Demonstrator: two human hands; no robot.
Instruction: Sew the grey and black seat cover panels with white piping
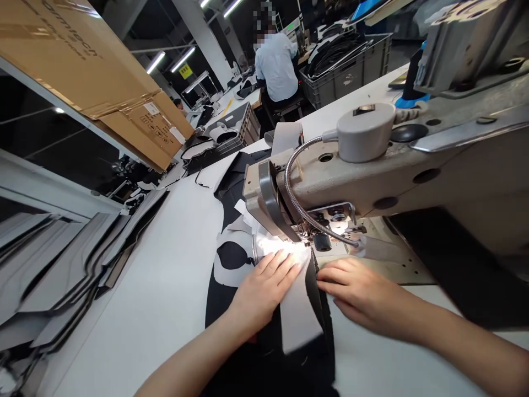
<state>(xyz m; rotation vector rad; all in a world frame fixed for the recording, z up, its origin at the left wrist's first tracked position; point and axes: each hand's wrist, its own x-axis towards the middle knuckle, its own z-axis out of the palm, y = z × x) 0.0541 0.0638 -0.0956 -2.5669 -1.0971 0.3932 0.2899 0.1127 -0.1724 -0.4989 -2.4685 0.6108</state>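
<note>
My left hand point(264, 286) lies flat with fingers stretched out on a light grey fabric strip point(300, 320), close to the lit needle area of a sewing machine point(264, 193). Beneath the strip spreads a larger black fabric piece point(268, 364), with a grey patch point(225, 275) that has an oval opening to the left of my hand. My right hand point(359, 292) has its fingers closed together at the right edge of the black fabric, just in front of the presser foot area. Its fingertips touch that edge, and the machine head hides the fabric behind it.
Stacked grey panels point(61, 264) lie at the left, beyond the white tabletop point(136, 309). A large cardboard box point(82, 60) stands at upper left. Farther back, a person in a light shirt point(276, 66) sits near a grey crate point(351, 71). A flexible lamp point(366, 132) is mounted on the machine.
</note>
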